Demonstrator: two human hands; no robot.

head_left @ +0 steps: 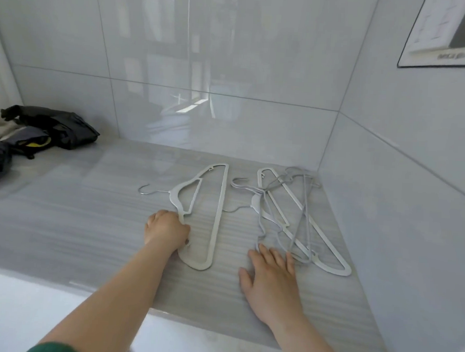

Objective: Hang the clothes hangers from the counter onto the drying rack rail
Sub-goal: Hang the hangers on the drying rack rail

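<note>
Head cam: your left hand grips the pale grey flat plastic hanger on the striped grey counter, right hand flat by the tangled grey hanger pile (lift straight up, hook clear).

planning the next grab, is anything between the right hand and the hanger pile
Nothing visible does. The right hand lies flat on the counter, fingertips at the near edge of the hanger pile. The pile's hangers overlap, so one may drag others. The left hand grips the separate hanger. The rail is out of view.
</note>
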